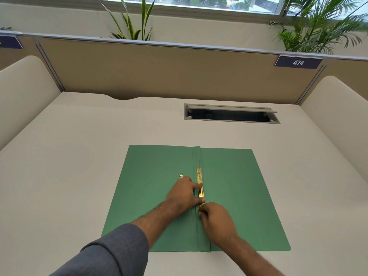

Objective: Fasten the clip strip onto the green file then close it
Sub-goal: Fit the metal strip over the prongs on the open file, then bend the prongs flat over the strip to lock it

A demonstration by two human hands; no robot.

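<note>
Desk [79, 156] bears green file [235, 196] (open); both hands pinch clip strip [200, 181]

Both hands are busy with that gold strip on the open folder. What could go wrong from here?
The thin gold metal clip strip lies along the spine fold of the open green card file; the left hand presses it and the right hand works its near end, so a slip could skew it.

A small loose gold metal piece sits apart on the left flap; it could be knocked away or trapped when the file closes.

The upright black prong might bend.
</note>
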